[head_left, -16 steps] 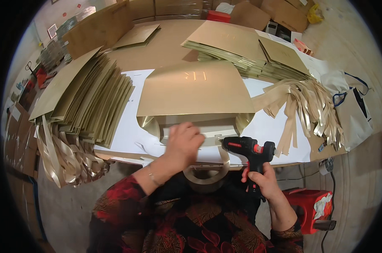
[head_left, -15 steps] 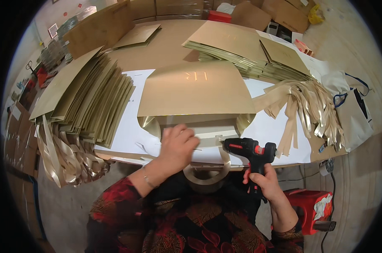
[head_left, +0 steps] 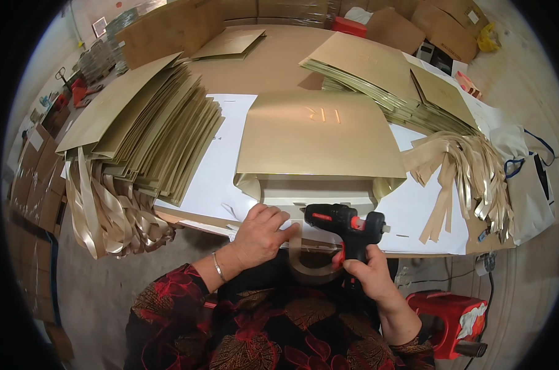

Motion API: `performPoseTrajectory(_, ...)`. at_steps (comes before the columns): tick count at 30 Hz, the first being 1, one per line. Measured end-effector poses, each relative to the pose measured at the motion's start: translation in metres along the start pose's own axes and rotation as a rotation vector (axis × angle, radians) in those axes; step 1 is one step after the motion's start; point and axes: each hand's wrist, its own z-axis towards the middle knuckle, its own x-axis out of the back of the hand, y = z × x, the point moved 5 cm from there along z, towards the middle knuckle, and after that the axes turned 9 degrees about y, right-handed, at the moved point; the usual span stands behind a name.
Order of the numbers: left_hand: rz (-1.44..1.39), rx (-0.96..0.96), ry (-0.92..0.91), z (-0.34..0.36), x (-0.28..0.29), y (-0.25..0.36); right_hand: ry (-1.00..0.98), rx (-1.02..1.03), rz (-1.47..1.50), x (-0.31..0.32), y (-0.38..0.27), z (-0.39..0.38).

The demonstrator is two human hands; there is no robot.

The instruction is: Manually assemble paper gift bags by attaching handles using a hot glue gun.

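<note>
On the broad brown table [head_left: 287, 57], everything sits farther right in view than half a second ago, which suggests a turn of the head. The smooth gold paper bag [head_left: 319, 139] lies at the middle on a white paper sheet [head_left: 213, 157], its mouth gaping toward the person. The black, pistol-shaped glue gun with red trim [head_left: 348, 224], wrapped in the right hand [head_left: 370, 272], now points its nozzle farther left along that mouth. The left hand [head_left: 259, 237], curled narrow, is out of the mouth and at its near edge, fingertips beside the shiny beige ribbon loop [head_left: 295, 250]; nozzle and fingertips are near each other, so the work seems centred on the ribbon's left side. Whether those fingertips pinch the ribbon, I cannot tell. The gun covers part of the bag's near edge, the ribbon's right side passes behind the gun's handle, and no glue can be made out at the nozzle
</note>
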Motion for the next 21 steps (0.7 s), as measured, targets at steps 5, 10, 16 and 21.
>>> performPoseTrajectory(5, 0.021, 0.032, -0.032, -0.005, -0.003, 0.001, -0.058, -0.013, -0.105, 0.004, 0.002, -0.003)
performPoseTrajectory(10, 0.042, 0.014, 0.049, -0.009, -0.004, -0.001, 0.060, 0.039, 0.126, 0.003, -0.016, -0.008)
performPoseTrajectory(16, 0.006, 0.057, 0.036, -0.011, -0.004, -0.005, 0.028, -0.045, 0.014, 0.004, 0.013, 0.010)
performPoseTrajectory(21, -0.034, 0.074, 0.026, -0.011, -0.003, -0.007, -0.058, -0.098, 0.019, 0.001, 0.004, 0.003)
